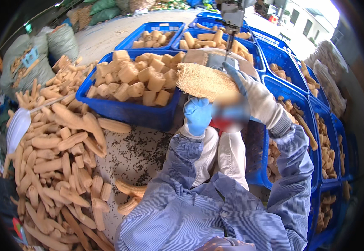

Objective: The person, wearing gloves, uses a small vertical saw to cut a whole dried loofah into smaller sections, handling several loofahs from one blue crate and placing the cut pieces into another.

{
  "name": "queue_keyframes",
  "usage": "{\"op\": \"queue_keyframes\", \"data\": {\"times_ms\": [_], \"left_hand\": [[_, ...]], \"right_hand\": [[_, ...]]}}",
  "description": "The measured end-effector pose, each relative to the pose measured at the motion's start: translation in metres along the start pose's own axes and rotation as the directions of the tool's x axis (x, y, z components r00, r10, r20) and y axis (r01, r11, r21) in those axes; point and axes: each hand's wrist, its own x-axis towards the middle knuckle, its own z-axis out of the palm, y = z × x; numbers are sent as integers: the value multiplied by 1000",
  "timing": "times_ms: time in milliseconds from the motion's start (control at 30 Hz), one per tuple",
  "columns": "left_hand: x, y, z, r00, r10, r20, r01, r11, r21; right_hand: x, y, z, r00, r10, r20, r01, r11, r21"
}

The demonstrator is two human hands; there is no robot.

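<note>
A flattened, tan piece of loofah (205,80) with a fibrous surface lies across a small machine's work plate (249,69), in front of the thin vertical rod of a metal machine head (233,19). My right hand (259,98), in a white glove with blue fingers, grips its right end, fingers pointing up beside the rod. Just below the loofah's lower edge is my left hand (197,116) in a blue glove, fingers curled closed. Whether anything is in them is hidden. A blurred patch covers the area between both hands.
A blue crate (127,109) of cut loofah chunks (138,75) stands left of the machine. More blue crates (290,98) with loofahs line the right and back. Whole loofahs (50,167) are heaped on the left floor, near stuffed sacks (62,44). A face mask (18,129) hangs at left.
</note>
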Motion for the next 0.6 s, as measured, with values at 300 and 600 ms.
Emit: {"op": "queue_keyframes", "data": {"times_ms": [300, 600], "left_hand": [[36, -23, -78, 922, 107, -371, 206, 678, 705], [121, -48, -155, 855, 6, -519, 507, 202, 838]], "right_hand": [[-6, 123, 48, 850, 522, 70, -376, 695, -612], [11, 210, 118, 856, 512, 66, -379, 710, -594]]}}
